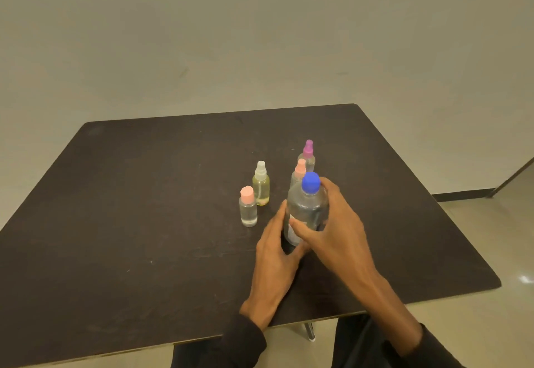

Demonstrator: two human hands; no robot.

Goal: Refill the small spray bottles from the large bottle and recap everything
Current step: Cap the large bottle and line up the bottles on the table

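Head view shows your left hand (277,240) and right hand (332,223) both wrapped around the large clear plastic bottle with the blue screw cap (307,208), fingers curled round its body from either side. It stands upright on the dark brown square table (144,208), near the middle, cap on.

Four small bottles stand close by, all capped: a clear one with a flat peach cap (248,207) and a yellowish one with a white spray head (261,184) just to the left, a clear one with a peach spray head (299,172) directly behind the big bottle and partly hidden by it, and a clear one with a purple spray head (308,154) further back.

Your main risk is likely a knock: lifting or tilting the large bottle could sweep your knuckles or its shoulder into the peach sprayer right behind it. Squeeze the soft wall while uncapping and liquid may spurt out.
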